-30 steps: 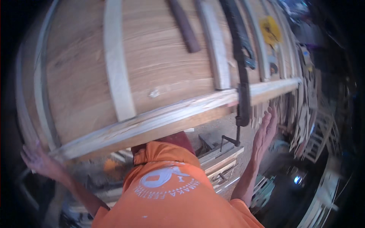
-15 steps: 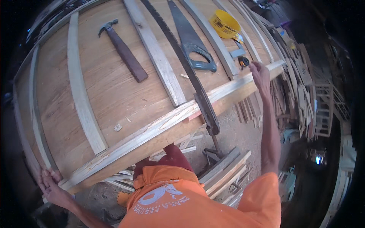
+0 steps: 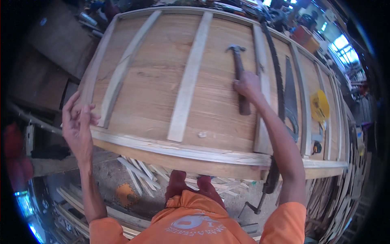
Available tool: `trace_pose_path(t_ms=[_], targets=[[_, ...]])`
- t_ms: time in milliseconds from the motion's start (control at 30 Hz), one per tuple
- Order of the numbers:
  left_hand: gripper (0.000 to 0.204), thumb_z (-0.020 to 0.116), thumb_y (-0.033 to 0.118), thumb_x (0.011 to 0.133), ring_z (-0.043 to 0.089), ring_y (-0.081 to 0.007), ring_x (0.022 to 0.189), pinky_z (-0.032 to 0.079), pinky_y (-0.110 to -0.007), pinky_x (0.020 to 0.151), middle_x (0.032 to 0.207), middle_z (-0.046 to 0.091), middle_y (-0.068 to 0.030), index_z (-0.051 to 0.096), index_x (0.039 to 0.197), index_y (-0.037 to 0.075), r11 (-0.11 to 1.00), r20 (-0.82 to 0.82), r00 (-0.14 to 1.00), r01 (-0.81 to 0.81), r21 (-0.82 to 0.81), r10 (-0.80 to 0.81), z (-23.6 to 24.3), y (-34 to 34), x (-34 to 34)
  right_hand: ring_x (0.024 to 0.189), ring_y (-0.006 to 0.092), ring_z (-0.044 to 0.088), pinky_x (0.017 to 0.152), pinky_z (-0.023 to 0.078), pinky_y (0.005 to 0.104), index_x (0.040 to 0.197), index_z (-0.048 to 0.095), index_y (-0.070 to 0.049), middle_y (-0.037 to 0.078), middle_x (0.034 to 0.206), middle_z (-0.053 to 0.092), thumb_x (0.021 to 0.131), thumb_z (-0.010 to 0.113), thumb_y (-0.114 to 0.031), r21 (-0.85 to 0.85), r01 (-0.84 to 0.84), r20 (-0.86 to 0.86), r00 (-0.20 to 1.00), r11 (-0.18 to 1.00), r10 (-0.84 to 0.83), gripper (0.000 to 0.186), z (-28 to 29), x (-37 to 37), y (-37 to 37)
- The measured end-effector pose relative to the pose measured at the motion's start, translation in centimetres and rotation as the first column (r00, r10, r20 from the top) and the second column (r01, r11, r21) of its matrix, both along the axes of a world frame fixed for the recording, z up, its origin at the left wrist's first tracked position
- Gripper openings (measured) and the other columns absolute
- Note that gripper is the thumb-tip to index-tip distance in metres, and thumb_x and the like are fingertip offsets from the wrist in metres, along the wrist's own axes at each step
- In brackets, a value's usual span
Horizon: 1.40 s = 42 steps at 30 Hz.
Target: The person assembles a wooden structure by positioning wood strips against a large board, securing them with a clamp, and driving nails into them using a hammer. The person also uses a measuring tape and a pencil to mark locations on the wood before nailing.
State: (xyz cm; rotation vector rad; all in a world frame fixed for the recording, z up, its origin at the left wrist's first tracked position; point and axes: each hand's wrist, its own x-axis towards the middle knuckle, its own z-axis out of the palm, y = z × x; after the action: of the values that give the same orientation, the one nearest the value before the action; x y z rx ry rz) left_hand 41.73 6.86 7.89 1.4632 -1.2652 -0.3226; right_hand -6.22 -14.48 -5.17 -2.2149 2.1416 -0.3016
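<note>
My right hand (image 3: 248,86) is closed round the middle of the hammer (image 3: 245,106), which lies on the large plywood panel (image 3: 154,93) between two wooden slats. The hammer's metal claw head points away from me. At the panel's near left corner, my left hand (image 3: 79,124) is raised with its fingers apart and loosely bent, and nothing shows in it. Its fingers are close to the end of the leftmost slat (image 3: 95,77). A pale wooden strip (image 3: 183,151) runs along the panel's near edge, with a clamp bar (image 3: 273,175) crossing it under my right forearm.
Right of my forearm lie a handsaw (image 3: 290,93), a yellow tub (image 3: 320,105) and a tape measure (image 3: 317,147). Wood offcuts (image 3: 140,175) litter the floor below the panel. Stacked boards (image 3: 325,199) stand at the right.
My right hand has left the near edge at the right and taken hold of the hammer. My left hand has lifted at the left corner. The view has swung left.
</note>
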Motion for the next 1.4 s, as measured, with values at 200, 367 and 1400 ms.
trace_pose_path(t_ms=[200,367,1400], targets=[[0.043,0.064,0.019,0.11,0.069,-0.0104,0.09,0.055,-0.025,0.076,0.119,0.073,-0.0101,0.055,0.149,0.004,0.959,-0.039,0.989,0.149,0.242,-0.144,-1.9,-4.0,8.2,0.09,0.0423,0.074,0.079,0.055,0.052,0.105,0.071,0.011,0.031,0.095,0.073,0.092,0.074,-0.036,0.19,0.115,0.199,0.968,0.975,-0.153,0.05,4.7,-0.8,0.0],[0.074,0.074,0.038,0.102,0.053,-0.0385,0.138,0.042,-0.048,0.115,0.146,0.056,-0.0282,0.044,0.154,-0.006,0.973,0.532,0.831,-0.224,0.05,0.164,-7.2,-6.1,19.0,0.084,0.0338,0.067,0.081,0.054,0.0465,0.128,0.062,0.006,0.026,0.092,0.069,0.099,0.074,-0.023,-0.139,-0.191,0.299,0.927,0.972,0.225,0.043,11.3,6.3,10.8],[0.1,0.078,0.017,0.088,0.016,-0.053,0.161,0.016,-0.058,0.133,0.17,0.023,-0.0365,0.018,0.164,-0.007,0.577,0.458,0.648,-0.757,0.306,0.608,-16.1,-6.1,32.9,0.088,0.0467,0.071,0.075,0.06,0.056,0.165,0.04,-0.011,0.025,0.109,0.062,0.099,0.066,-0.019,0.325,-0.853,0.475,0.521,0.409,0.709,0.071,8.8,30.4,27.0]])
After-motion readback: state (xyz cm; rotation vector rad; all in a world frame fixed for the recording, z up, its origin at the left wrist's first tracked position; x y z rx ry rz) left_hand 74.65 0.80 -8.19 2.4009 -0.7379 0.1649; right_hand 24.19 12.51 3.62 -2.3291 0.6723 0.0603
